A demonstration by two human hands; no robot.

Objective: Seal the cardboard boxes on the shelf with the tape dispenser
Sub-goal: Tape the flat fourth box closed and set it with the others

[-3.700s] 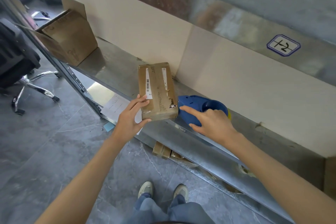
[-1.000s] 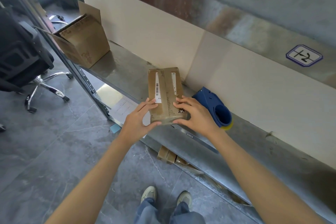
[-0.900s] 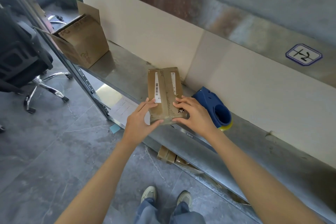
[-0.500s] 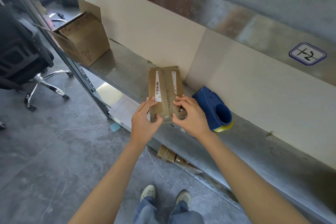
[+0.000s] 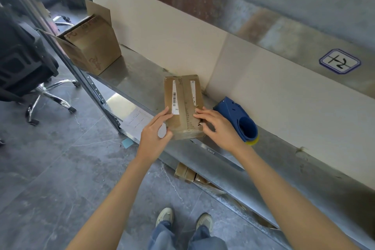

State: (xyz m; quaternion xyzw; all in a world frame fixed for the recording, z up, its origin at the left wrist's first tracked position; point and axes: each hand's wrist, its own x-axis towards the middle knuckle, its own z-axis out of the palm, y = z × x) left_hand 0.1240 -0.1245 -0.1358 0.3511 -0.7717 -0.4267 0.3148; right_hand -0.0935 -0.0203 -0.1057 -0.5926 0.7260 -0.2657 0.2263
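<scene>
While left hand (image 5: 155,135) pinches the box (image 5: 183,95), right hand (image 5: 220,128) presses its top.

brown cardboard box (image 5: 183,107) with white barcode labels, blue tape dispenser (image 5: 237,121), grey metal shelf (image 5: 134,79)

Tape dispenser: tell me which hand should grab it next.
Right. The right hand rests on the near right corner of the small box, just beside the tape dispenser; the left hand holds the box's left corner, farther off, and can steady it.
</scene>
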